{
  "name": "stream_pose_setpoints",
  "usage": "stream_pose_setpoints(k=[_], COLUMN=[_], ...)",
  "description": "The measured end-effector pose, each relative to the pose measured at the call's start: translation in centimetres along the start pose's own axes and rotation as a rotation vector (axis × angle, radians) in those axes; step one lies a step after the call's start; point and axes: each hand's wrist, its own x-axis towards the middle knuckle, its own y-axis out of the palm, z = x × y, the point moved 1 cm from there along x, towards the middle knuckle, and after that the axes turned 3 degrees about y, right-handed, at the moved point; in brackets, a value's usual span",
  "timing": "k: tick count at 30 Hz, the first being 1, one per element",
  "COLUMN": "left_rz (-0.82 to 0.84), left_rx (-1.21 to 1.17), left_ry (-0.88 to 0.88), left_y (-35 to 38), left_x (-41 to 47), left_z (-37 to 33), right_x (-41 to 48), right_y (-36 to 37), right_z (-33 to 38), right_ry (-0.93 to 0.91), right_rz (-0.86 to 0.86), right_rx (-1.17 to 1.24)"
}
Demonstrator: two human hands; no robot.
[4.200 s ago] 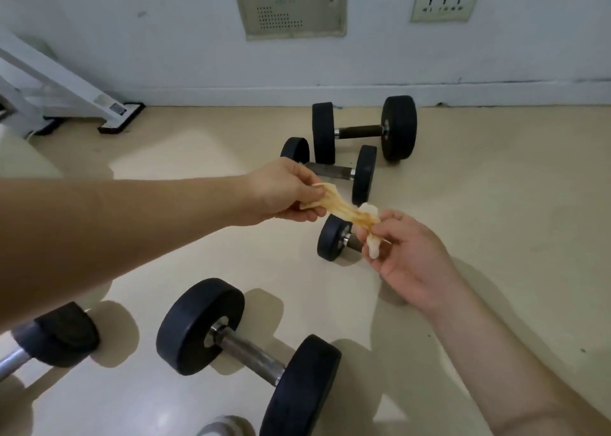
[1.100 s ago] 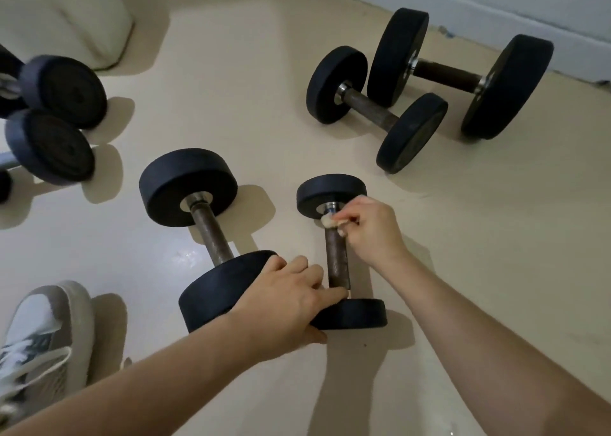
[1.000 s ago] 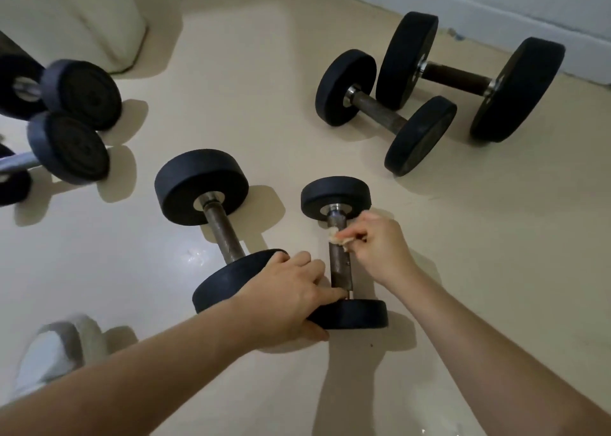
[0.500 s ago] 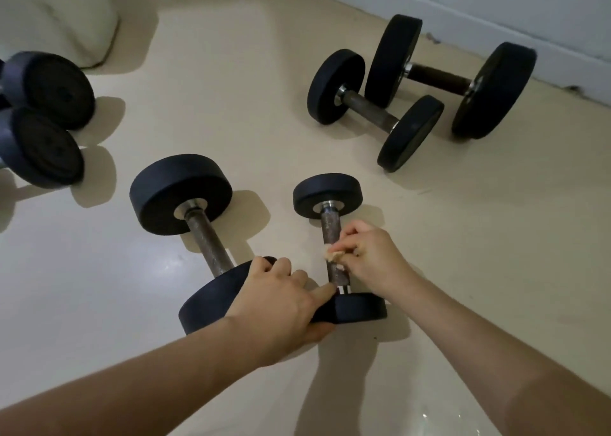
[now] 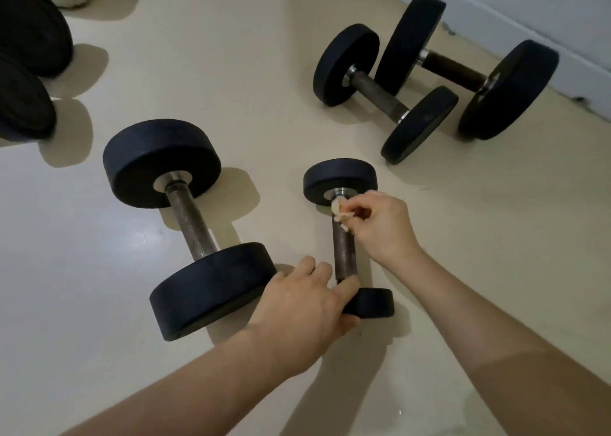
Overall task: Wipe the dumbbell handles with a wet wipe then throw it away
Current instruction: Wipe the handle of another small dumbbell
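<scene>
The floor [image 5: 264, 55] is pale and glossy, with a white wall [image 5: 562, 12] at its far edge. Taking the small dumbbell [image 5: 344, 247] under the hands as the landmark: two bigger dumbbells lie beyond it to its right, the large dumbbell [image 5: 463, 68] close by the wall and a medium dumbbell [image 5: 380, 95] just in front of that. A heavy dumbbell [image 5: 191, 224] lies just to its left, and two more black weights [image 5: 26, 72] sit well off to its left. No label or writing can be read on any of them.

The left hand [image 5: 304, 306] presses on the small dumbbell's near weight, fingers curled over it. The right hand [image 5: 380, 227] has its fingers pinched on a crumpled wipe [image 5: 340, 212], which touches the far end of the rusty handle [image 5: 344, 250], beside the far weight.
</scene>
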Motion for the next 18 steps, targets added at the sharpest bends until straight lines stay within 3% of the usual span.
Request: stream_pose_setpoints(k=[3,8,12,16,18], left_rz=[-0.019,-0.060,-0.058,-0.110,-0.143], left_rx=[-0.037,-0.139,-0.244,-0.335,-0.425], left_ry=[-0.014,0.030,0.079,0.108,0.106], left_y=[0.5,1.1,1.0,1.5,1.9], left_x=[0.3,0.6,0.9,0.9,0.6], left_z=[-0.3,-0.4,-0.5,-0.4,-0.6], right_x=[-3.0,0.9,-2.4,1.0,0.3], right_y=[-0.8,-1.0,-1.4,-1.7,-2.1], right_z=[-0.7,-0.1,-0.1,0.1,-0.5], right_ry=[0.037,0.120,0.060,0.079,0.119], right_rz=[0.178,0.053,0.308,0.061,0.100], right_rx=[0.030,0.099,-0.024,0.013,0.053])
